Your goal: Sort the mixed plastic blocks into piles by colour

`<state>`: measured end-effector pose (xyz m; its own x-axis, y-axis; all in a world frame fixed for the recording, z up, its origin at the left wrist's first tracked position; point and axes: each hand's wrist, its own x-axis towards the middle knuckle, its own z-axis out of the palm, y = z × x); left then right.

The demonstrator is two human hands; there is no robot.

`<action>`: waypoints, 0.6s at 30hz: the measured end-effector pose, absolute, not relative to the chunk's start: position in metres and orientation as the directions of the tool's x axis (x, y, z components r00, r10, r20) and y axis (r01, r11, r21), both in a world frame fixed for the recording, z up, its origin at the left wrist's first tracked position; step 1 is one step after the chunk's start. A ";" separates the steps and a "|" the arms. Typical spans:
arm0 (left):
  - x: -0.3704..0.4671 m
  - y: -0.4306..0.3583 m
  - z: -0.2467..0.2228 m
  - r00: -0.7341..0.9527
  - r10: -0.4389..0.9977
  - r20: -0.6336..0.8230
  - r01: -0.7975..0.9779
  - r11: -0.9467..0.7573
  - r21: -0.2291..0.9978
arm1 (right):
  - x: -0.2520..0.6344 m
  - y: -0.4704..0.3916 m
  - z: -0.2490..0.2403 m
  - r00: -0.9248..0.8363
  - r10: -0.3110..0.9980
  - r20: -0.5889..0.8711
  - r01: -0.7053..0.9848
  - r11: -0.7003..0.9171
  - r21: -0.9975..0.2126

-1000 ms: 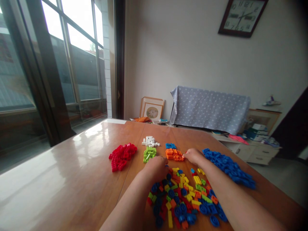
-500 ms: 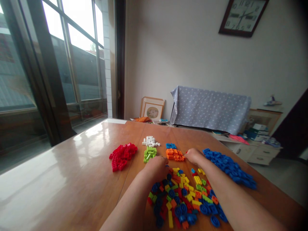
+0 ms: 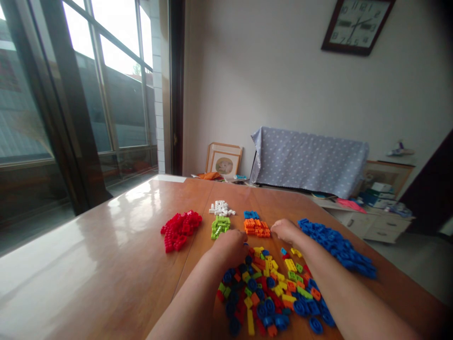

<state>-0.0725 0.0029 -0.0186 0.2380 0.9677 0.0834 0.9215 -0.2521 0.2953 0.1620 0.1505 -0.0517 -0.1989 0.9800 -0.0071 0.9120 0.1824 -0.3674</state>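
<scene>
Orange bricks point(image 3: 256, 227) in a studded stack on a glossy worktop point(image 3: 106, 264)

The worktop is smooth, brown and wood-toned, with pale window glare across its left side. Hard plastic bricks lie on it in 6 single-colour groups: a loose heap of red bricks point(image 3: 180, 230), jumbled white bricks point(image 3: 221, 208), compactly laid lime-green bricks point(image 3: 220, 226), a small row of lighter blue bricks point(image 3: 251, 215) just behind the orange stack, and a long heap of blue bricks point(image 3: 334, 246) at right. Nearest the viewer spreads a mixed heap point(image 3: 271, 283) of studded blocks and round blue pieces.

The right hand point(image 3: 285, 230) has its fingers bent inward, tips just beside the orange bricks' right edge. The left hand point(image 3: 230, 246) hangs by the mixed heap's far edge, fingers mostly hidden behind its back. Whether either hand grips a piece, I cannot tell.
</scene>
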 end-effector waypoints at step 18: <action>-0.074 0.006 -0.013 0.225 0.972 0.073 0.922 -0.237 0.307 | 0.186 0.116 -0.034 -0.237 0.969 0.075 0.893 0.248 -0.376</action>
